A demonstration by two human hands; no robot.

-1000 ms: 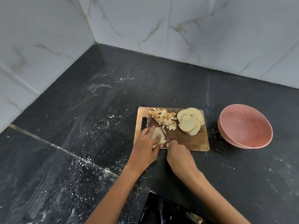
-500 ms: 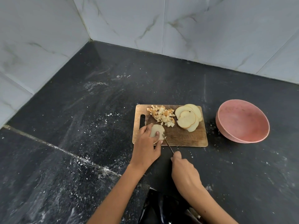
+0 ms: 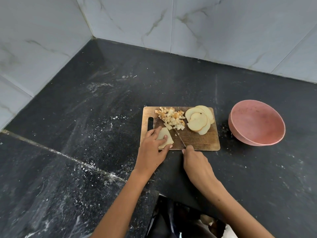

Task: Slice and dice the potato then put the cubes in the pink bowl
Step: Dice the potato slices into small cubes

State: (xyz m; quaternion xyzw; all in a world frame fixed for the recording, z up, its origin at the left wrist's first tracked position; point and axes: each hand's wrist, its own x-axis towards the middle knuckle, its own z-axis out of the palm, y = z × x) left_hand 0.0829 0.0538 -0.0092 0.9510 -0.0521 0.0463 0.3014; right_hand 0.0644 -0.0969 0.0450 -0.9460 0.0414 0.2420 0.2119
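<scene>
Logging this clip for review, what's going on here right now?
A person is dicing potato on a wooden cutting board. The left hand presses a flat potato slice down while the right hand holds a knife beside it. A pile of cubes and a stack of uncut slices sit at the board's far side. The pink bowl holds no cubes yet.

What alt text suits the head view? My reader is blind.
A left hand holds a potato slice on a wooden cutting board while the right hand cuts with a knife; diced cubes, stacked slices and an empty pink bowl sit nearby.
</scene>
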